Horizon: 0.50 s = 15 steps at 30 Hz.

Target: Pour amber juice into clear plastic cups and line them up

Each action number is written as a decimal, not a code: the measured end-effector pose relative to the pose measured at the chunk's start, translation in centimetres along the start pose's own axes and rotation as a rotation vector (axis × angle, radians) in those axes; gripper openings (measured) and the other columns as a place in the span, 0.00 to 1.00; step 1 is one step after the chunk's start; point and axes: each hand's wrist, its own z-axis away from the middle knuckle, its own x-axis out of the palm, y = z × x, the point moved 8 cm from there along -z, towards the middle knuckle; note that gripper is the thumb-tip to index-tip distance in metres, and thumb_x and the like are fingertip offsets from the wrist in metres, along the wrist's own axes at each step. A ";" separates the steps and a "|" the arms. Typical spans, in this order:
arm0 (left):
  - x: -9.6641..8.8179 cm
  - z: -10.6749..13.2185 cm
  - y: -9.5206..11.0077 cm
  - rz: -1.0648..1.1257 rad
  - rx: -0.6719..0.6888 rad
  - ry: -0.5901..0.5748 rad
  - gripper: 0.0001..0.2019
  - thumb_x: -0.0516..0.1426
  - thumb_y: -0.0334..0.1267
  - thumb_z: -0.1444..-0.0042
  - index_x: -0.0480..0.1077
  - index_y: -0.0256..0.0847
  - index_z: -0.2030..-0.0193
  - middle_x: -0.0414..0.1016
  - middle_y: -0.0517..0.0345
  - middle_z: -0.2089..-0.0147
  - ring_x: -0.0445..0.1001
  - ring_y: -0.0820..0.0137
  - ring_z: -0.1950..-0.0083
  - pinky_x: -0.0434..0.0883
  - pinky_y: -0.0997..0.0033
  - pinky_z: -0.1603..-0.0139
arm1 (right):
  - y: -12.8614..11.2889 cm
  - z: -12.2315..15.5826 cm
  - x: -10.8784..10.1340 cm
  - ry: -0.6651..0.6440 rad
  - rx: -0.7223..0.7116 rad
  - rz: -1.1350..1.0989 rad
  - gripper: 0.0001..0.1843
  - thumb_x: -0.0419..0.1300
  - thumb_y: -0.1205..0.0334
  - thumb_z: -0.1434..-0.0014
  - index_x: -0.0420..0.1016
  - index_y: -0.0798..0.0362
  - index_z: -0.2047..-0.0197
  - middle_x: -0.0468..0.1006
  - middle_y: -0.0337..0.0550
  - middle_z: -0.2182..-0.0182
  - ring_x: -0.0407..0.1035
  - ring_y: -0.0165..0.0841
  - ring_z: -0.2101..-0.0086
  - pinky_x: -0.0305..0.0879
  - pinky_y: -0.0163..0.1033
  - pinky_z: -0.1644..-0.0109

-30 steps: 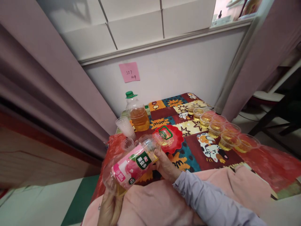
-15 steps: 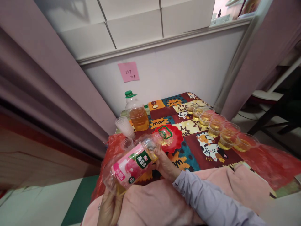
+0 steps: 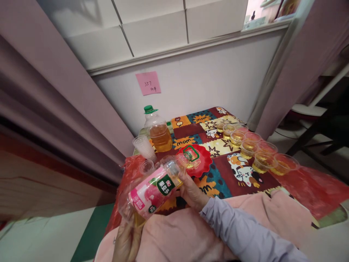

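My left hand (image 3: 127, 240) grips the base of a clear plastic bottle (image 3: 152, 189) with a pink and green label, tipped so its mouth points down toward a small clear cup (image 3: 193, 162) standing on a red plate (image 3: 203, 162). My right hand (image 3: 192, 191) is closed around the bottle's neck end, just in front of the plate. A little amber liquid shows in the bottle near the neck. The bottle's green cap ring hangs at the mouth, above the cup.
A second bottle (image 3: 157, 131) with a green cap, half full of amber liquid, stands at the back left beside a stack of empty cups (image 3: 144, 146). Several filled cups (image 3: 256, 149) stand in rows on the right of the patterned tablecloth (image 3: 240, 174). A pink note (image 3: 148, 83) is on the wall.
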 end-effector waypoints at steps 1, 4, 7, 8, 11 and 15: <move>0.1 0.1 0.1 0.005 0.003 -0.001 0.33 0.80 0.50 0.54 0.84 0.57 0.39 0.90 0.56 0.38 0.85 0.48 0.33 0.86 0.59 0.41 | 0.0 0.0 0.1 -0.006 0.002 0.001 0.46 0.76 0.28 0.43 0.71 0.43 0.31 0.88 0.44 0.52 0.82 0.38 0.65 0.84 0.43 0.67; 0.3 0.1 0.0 0.004 -0.010 -0.015 0.33 0.79 0.48 0.53 0.84 0.58 0.37 0.89 0.57 0.36 0.85 0.47 0.33 0.87 0.58 0.42 | -0.3 0.1 0.2 -0.024 -0.006 0.002 0.46 0.76 0.28 0.41 0.70 0.42 0.30 0.88 0.44 0.49 0.83 0.39 0.64 0.84 0.42 0.67; 0.1 0.0 -0.3 0.012 -0.021 -0.030 0.33 0.79 0.45 0.53 0.84 0.60 0.37 0.89 0.59 0.37 0.85 0.49 0.32 0.86 0.62 0.42 | -0.3 0.1 0.2 -0.022 -0.012 0.011 0.44 0.75 0.29 0.40 0.71 0.41 0.31 0.88 0.45 0.48 0.84 0.40 0.62 0.84 0.42 0.66; 0.0 -0.1 -0.5 0.026 -0.027 -0.030 0.32 0.79 0.45 0.53 0.84 0.59 0.38 0.89 0.59 0.37 0.85 0.49 0.32 0.86 0.64 0.42 | -0.3 0.1 0.1 -0.018 -0.011 0.014 0.44 0.75 0.28 0.41 0.70 0.41 0.31 0.88 0.45 0.49 0.84 0.40 0.62 0.84 0.42 0.66; -0.3 -0.2 -0.9 0.060 -0.053 -0.018 0.30 0.79 0.46 0.52 0.85 0.57 0.40 0.89 0.59 0.37 0.86 0.51 0.34 0.86 0.71 0.47 | -0.1 0.0 -0.1 -0.007 -0.005 0.018 0.47 0.76 0.29 0.41 0.68 0.40 0.28 0.87 0.44 0.48 0.84 0.41 0.62 0.84 0.42 0.67; -0.2 0.0 -0.8 0.040 -0.051 -0.006 0.31 0.79 0.45 0.53 0.85 0.58 0.40 0.90 0.61 0.38 0.87 0.53 0.35 0.86 0.72 0.51 | 0.1 -0.1 -0.3 -0.001 0.003 0.017 0.49 0.76 0.29 0.42 0.67 0.40 0.27 0.87 0.45 0.48 0.84 0.41 0.62 0.83 0.43 0.67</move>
